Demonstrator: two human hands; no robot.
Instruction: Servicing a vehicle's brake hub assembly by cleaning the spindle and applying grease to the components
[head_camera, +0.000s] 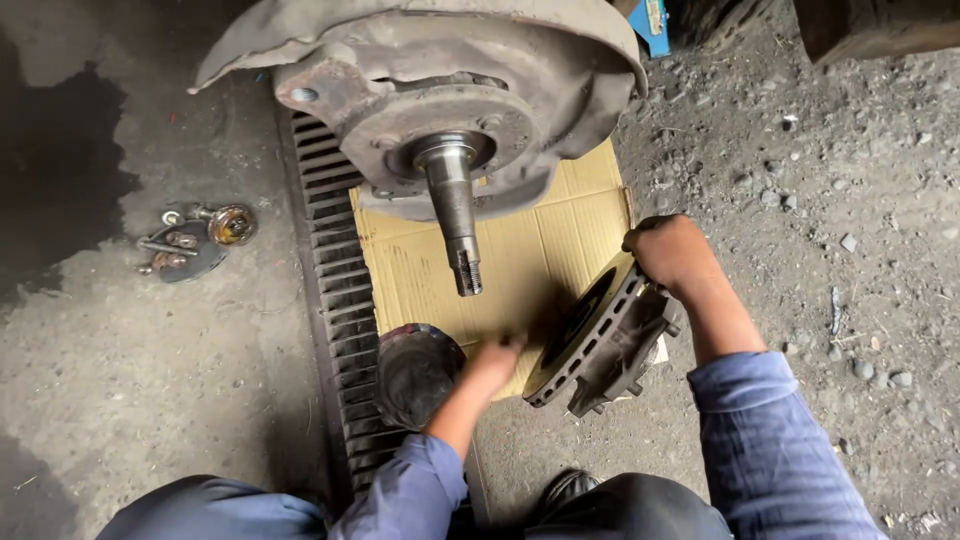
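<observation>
The right hand (672, 252) is gripping the brake disc (598, 338) by its upper rim, fingers clenched; the disc is standing on edge on the cardboard (530, 250), leaning, its face pointing left toward the spindle (458, 215); the left hand (492, 362) is blurred beside it, grip unclear.

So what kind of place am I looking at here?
Most likely a roadside or yard vehicle repair spot: a bare wheel spindle juts out overhead, the right hand props a brake disc on flattened cardboard, on oil-stained gravel ground.

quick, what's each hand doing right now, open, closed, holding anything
Left hand: blurred, by the dark tub; grip cannot be told.
Right hand: closed on the brake disc rim, holding it upright on edge.
</observation>
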